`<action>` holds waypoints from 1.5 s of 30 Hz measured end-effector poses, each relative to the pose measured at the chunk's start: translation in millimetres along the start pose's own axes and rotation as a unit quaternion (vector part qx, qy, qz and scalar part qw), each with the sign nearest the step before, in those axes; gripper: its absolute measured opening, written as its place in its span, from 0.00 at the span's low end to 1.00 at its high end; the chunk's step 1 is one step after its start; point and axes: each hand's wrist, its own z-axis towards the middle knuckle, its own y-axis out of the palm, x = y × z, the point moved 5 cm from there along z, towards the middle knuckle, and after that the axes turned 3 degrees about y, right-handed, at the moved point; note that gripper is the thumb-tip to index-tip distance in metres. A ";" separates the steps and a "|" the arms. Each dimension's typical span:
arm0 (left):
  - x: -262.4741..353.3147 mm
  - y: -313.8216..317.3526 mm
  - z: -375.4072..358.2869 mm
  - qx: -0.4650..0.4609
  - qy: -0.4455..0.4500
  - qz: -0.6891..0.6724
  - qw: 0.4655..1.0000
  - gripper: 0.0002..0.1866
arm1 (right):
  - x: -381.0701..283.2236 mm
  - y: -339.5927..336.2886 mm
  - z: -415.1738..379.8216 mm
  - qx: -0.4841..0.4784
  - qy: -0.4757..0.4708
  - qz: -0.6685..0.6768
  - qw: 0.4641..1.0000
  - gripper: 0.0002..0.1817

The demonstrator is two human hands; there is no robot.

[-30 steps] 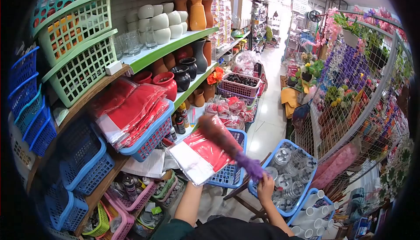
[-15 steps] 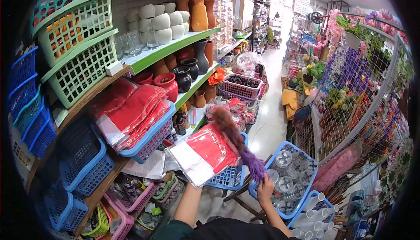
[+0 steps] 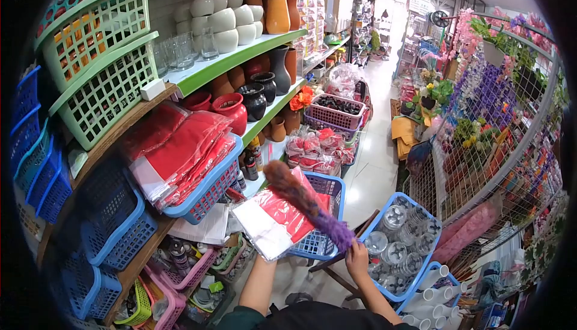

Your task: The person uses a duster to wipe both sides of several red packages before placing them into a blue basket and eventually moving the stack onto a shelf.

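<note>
My left hand [image 3: 268, 260] supports a clear plastic packet of red and white folded cloth [image 3: 268, 226] from beneath. Most of its fingers are hidden under the packet. My right hand [image 3: 357, 258] is closed around the purple end of a fluffy duster [image 3: 299, 199]. Its brownish-orange head lies over the upper part of the packet and is slightly blurred. Behind the packet is a blue basket [image 3: 339, 198] on a dark stand.
To the left, a blue basket [image 3: 207, 196] holds a pile of similar red packets [image 3: 186, 143]. Glass jars fill another blue basket [image 3: 399, 299] at right. Pots and bowls line the green-edged shelf [image 3: 240, 50]. A wire mesh rack [image 3: 481, 198] borders the aisle.
The duster's head has swept left across the packet. My right hand has shifted slightly left, while the packet stays nearly in place. The view has moved a little.
</note>
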 end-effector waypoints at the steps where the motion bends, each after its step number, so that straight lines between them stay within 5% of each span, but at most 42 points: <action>1: 0.4 -0.1 -4.7 0.004 0.003 0.011 1.000 0.34 | 1.5 1.0 6.2 0.008 0.025 0.008 1.000 0.20; 7: 12.8 0.5 -19.8 0.033 0.019 0.073 0.997 0.35 | 8.4 35.3 44.8 -0.022 0.036 -0.017 0.999 0.16; 17: 11.7 -8.0 -39.9 0.066 0.017 0.175 0.982 0.36 | 52.8 125.2 72.6 -0.100 0.092 -0.243 0.960 0.07; 22: 6.5 -11.3 -38.0 0.064 0.000 0.225 0.972 0.36 | 49.7 120.1 77.8 -0.158 0.124 -0.238 0.950 0.13; 24: -3.2 -11.0 -24.6 0.057 -0.007 0.246 0.968 0.36 | 17.9 93.4 77.5 -0.148 0.061 -0.251 0.955 0.29; 25: -6.9 -10.8 -20.0 0.054 -0.010 0.256 0.965 0.36 | 10.5 83.4 79.1 -0.144 0.060 -0.251 0.955 0.29; 26: -7.8 -12.1 -21.0 0.051 -0.013 0.266 0.963 0.36 | -5.3 81.4 79.0 -0.205 -0.011 -0.017 0.979 0.32; 27: -9.1 -10.2 -20.5 0.049 -0.016 0.276 0.960 0.36 | -24.6 71.5 77.8 -0.253 -0.082 0.217 0.939 0.36; 29: -12.2 -13.6 -17.7 0.046 -0.027 0.296 0.954 0.37 | -36.8 69.1 62.3 -0.459 0.132 0.479 0.737 0.36; 31: -21.3 -16.9 -11.7 0.042 -0.039 0.316 0.947 0.37 | -54.7 61.9 60.0 -0.345 0.229 0.803 0.429 0.37; 34: -41.7 -14.0 12.4 0.035 -0.047 0.348 0.936 0.37 | -80.3 41.2 85.8 -0.119 0.284 0.894 0.324 0.30; 37: -49.2 -6.5 27.1 0.028 -0.054 0.382 0.922 0.37 | -72.8 21.7 91.6 -0.072 0.281 0.916 0.278 0.30; 39: -66.4 19.2 36.3 0.056 -0.023 0.425 0.903 0.41 | -75.8 0.9 97.5 -0.076 0.255 0.918 0.295 0.31; 43: -75.6 44.7 38.1 0.029 -0.071 0.287 0.955 0.43 | -88.6 -42.0 108.7 -0.034 0.187 0.927 0.323 0.31; 45: -68.8 43.3 38.7 0.068 -0.039 0.490 0.868 0.43 | -97.2 -58.9 112.1 -0.020 0.131 0.894 0.428 0.33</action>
